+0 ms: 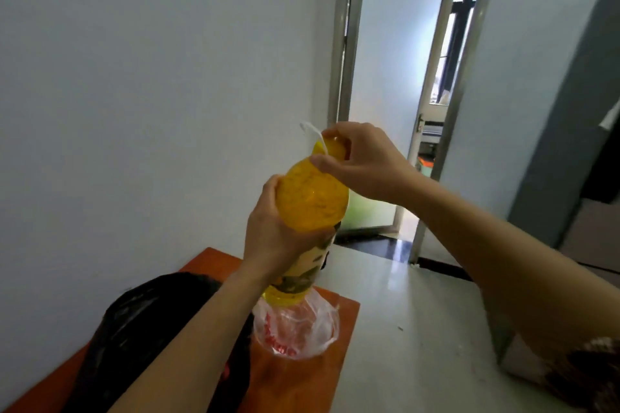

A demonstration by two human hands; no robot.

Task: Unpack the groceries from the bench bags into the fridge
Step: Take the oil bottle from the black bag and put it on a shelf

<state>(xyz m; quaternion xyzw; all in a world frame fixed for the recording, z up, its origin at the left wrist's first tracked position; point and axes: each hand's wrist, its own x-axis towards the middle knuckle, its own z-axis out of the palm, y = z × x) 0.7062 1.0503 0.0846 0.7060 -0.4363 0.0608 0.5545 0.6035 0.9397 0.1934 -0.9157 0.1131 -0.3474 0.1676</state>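
A large yellow bottle [310, 201] with a leafy label is lifted above the orange bench [339, 318], its base just over a clear plastic bag [295, 329] with red print. My left hand [268, 238] is wrapped around the bottle's body. My right hand [365, 164] pinches the yellow cap and a white plastic handle at the top. A black plastic bag [144, 329] lies on the bench, left of the clear bag, partly hidden by my left forearm.
A white wall runs along the left. Ahead, a metal-framed door [399, 94] stands open onto another room. A grey surface [577, 104], possibly the fridge, rises at the right edge. Pale tiled floor [412, 329] lies right of the bench.
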